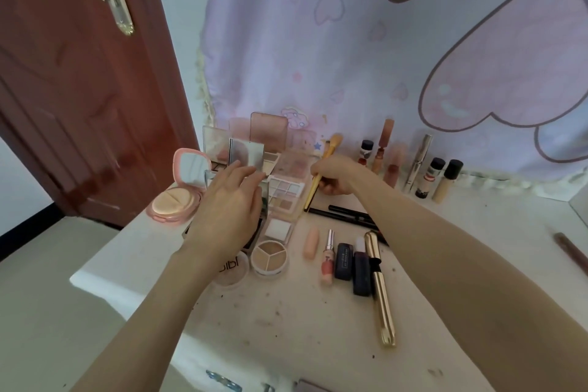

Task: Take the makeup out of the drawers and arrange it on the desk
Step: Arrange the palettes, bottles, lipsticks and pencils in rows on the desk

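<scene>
Desk is crowded: open palettes and mirrored compacts are packed toward the far left corner, with a pink round compact at the left edge. Bottles and tubes are stood along the far edge against the curtain. A gold tube, dark tubes and a pink lip gloss are laid mid-desk, a three-pan concealer pot beside them. Makeup brush, gold handle and tan bristles, is held tilted near the far edge, over the palettes. It is gripped by the right hand, fingers curled. Left hand is spread, fingers relaxed, over a mirrored palette; contact cannot be told.
</scene>
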Motion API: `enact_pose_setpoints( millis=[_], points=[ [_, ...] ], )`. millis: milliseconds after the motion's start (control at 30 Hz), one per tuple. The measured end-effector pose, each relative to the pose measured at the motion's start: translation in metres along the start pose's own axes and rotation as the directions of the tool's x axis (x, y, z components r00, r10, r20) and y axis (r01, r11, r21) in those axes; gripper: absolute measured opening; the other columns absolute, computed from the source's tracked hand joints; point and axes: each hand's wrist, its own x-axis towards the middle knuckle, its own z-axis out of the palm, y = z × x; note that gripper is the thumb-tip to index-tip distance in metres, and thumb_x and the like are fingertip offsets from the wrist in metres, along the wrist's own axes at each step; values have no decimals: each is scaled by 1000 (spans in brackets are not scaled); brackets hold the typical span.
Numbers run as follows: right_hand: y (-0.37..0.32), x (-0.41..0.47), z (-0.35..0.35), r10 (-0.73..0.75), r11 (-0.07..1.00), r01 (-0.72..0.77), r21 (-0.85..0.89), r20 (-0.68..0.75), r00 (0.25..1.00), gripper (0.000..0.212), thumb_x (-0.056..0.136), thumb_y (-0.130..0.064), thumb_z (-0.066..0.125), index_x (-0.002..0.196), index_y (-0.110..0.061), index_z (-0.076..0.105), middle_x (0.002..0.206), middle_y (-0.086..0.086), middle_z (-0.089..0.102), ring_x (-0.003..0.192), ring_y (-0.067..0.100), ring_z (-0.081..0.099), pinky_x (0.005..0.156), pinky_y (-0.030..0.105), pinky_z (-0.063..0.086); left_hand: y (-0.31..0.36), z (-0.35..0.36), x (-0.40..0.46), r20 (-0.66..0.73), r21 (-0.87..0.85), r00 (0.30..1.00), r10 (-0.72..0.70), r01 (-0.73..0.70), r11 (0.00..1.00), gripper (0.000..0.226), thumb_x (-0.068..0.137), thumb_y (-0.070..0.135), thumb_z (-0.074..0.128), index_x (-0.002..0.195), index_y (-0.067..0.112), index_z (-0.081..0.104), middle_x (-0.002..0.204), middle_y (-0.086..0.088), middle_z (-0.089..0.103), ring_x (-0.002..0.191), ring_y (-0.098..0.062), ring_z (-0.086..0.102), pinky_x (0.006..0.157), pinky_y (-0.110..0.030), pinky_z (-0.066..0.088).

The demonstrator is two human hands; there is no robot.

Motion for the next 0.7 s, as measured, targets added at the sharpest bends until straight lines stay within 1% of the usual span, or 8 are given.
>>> enact_pose_setpoints(
  millis=[167, 267, 367, 500, 600, 700],
  points=[
    [0, 5, 0, 1, 999, 0, -52, 4, 1000, 19, 90, -2, 44, 73, -11, 40, 60, 5, 38, 46, 13, 35, 32, 12, 30, 2, 2, 0, -6, -25, 1000, 17, -17, 1000, 27, 90, 0, 50, 113, -5, 61, 115, -21, 61, 122, -39, 45, 102, -47, 34],
    [0, 6, 0, -5, 1000, 5, -31, -9, 1000, 18, 90, -1, 47, 75, -10, 41, 62, 6, 39, 47, 13, 37, 34, 12, 35, 4, 3, -1, -9, -32, 1000, 14, -14, 999, 27, 90, 0, 50, 113, -4, 62, 115, -20, 61, 122, -38, 46, 102, -46, 35],
    [1, 8, 3, -6, 1000, 6, -3, -32, 999, 13, 88, 2, 48, 80, -8, 44, 67, 8, 41, 49, 14, 40, 35, 11, 36, 4, 2, -1, 0, -39, 1000, 0, 0, 999, 27, 90, 1, 49, 114, -3, 61, 116, -18, 61, 123, -37, 44, 103, -45, 33],
    [1, 9, 6, -33, 999, 31, -34, -59, 998, 14, 88, 1, 48, 78, -7, 45, 68, 8, 44, 48, 15, 41, 33, 12, 36, 4, 1, 0, 8, -40, 1000, -4, 4, 999, 28, 91, 2, 48, 116, -2, 61, 118, -18, 60, 125, -36, 43, 104, -44, 31],
    [2, 8, 6, -45, 998, 42, -41, -71, 996, 11, 88, 0, 48, 80, -7, 46, 67, 9, 45, 48, 15, 41, 33, 13, 37, 4, 1, -1, 11, -43, 1000, -13, 14, 999, 29, 92, 3, 47, 117, -1, 60, 119, -17, 59, 127, -35, 41, 105, -42, 29],
    [4, 6, 5, -62, 998, 59, -33, -82, 995, 15, 87, -1, 53, 76, -9, 46, 66, 8, 46, 47, 15, 42, 35, 15, 38, 4, 1, -1, 14, -45, 1000, -20, 21, 999, 29, 92, 4, 47, 118, -1, 60, 120, -16, 59, 127, -33, 40, 106, -40, 28]
  ],
)
